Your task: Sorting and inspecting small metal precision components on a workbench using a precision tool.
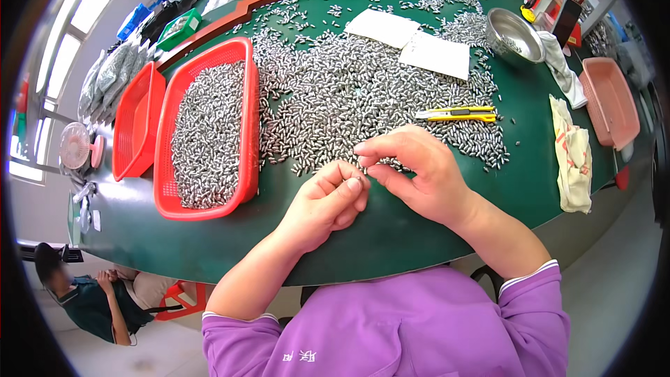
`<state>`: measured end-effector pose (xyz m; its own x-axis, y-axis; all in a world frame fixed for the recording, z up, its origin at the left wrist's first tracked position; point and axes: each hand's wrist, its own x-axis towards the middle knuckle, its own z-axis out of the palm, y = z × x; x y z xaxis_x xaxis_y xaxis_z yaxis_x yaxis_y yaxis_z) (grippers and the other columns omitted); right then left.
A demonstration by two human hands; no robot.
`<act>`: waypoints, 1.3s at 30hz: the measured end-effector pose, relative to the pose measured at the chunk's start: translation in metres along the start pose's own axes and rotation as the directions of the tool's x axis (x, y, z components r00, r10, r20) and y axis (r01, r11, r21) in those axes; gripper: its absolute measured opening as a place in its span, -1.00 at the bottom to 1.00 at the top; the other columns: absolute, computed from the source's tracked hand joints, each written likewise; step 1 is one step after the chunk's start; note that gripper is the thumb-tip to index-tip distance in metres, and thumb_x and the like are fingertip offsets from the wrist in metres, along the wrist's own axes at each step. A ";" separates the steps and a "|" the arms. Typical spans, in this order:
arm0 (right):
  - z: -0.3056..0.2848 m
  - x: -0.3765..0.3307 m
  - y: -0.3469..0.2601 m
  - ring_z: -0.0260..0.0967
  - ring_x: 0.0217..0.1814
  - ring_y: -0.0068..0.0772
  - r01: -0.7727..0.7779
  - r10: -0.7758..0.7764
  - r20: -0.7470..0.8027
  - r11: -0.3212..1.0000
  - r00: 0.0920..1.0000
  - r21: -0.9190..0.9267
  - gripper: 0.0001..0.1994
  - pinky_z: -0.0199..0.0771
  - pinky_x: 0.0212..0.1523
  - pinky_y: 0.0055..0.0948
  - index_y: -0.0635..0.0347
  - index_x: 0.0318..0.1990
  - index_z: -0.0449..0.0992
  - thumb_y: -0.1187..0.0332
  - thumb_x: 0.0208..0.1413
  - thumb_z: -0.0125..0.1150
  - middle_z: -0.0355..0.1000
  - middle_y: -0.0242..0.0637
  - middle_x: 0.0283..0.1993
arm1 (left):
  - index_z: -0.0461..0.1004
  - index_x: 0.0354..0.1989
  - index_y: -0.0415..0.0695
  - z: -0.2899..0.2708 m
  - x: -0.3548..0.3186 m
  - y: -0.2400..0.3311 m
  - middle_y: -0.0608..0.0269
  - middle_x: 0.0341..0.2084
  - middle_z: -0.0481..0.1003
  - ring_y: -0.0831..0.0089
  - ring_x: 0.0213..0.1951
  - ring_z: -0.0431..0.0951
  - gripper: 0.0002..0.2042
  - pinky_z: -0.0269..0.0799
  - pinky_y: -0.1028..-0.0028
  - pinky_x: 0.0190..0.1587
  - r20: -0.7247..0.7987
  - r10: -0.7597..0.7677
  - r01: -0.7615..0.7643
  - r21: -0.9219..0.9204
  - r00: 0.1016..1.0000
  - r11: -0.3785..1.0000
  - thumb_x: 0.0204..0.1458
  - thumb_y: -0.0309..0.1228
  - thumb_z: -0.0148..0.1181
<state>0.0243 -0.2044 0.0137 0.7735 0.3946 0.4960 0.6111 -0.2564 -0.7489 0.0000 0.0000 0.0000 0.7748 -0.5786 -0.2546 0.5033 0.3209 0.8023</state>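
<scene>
Small silver, bullet-shaped metal pieces [328, 87] lie in a wide spread over the green table in front of me. Just off the near edge of this spread, my left hand [324, 201] is closed, thumb pressed against the curled fingers. A tiny dark bit, seemingly one of the metal pieces [359, 179], shows at its thumb tip. Close by on the right, my right hand [417, 169] is bent toward it, with a gap between forefinger and thumb and nothing visible held. The rest of its fingers are partly hidden.
A red plastic basket [252, 119] full of metal pieces stands left, beside another red basket [142, 122]. A yellow utility knife [457, 114] and white paper sheets [436, 56] lie on the pieces. A steel bowl [514, 35], cloth [572, 157] and pink basket [611, 101] are right. Someone sits lower left.
</scene>
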 end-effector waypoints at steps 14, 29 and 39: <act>-0.004 0.004 0.000 0.39 -0.20 -0.22 0.131 -0.144 -0.052 0.971 0.988 -0.198 -0.84 0.38 -0.17 -0.29 0.11 -0.34 0.54 0.55 -0.13 0.24 0.42 -0.35 -0.24 | 0.37 -0.14 -0.12 0.004 -0.001 0.001 0.39 -0.49 0.35 0.72 -0.60 0.16 -0.83 0.04 0.69 -0.59 -0.025 0.102 -0.099 0.104 0.994 0.990 0.34 -0.35 -0.15; 0.001 -0.006 0.008 0.30 0.02 -0.21 0.030 0.017 0.106 0.903 0.994 -0.428 -0.87 0.27 0.06 -0.20 0.07 -0.41 0.53 0.44 -0.17 0.32 0.33 -0.35 -0.14 | 0.33 -0.02 -0.14 -0.002 0.002 0.005 0.29 -0.33 0.41 0.63 -0.49 0.25 -0.82 0.16 0.66 -0.48 -0.144 0.124 -0.145 -0.141 0.982 0.979 0.25 -0.42 -0.06; 0.000 -0.005 0.003 0.29 0.02 -0.23 0.061 0.019 0.156 0.867 0.988 -0.495 -0.87 0.28 0.03 -0.22 0.07 -0.39 0.52 0.41 -0.15 0.33 0.33 -0.37 -0.15 | 0.36 -0.07 -0.13 -0.005 0.001 0.004 0.29 -0.36 0.40 0.63 -0.52 0.23 -0.84 0.13 0.66 -0.52 -0.101 0.116 -0.134 -0.189 0.988 0.973 0.26 -0.39 -0.06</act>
<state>0.0219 -0.2071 0.0087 0.7493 0.5223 0.4071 0.6604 -0.6349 -0.4009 0.0051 0.0046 -0.0001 0.8627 -0.4589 -0.2125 0.4583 0.5317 0.7122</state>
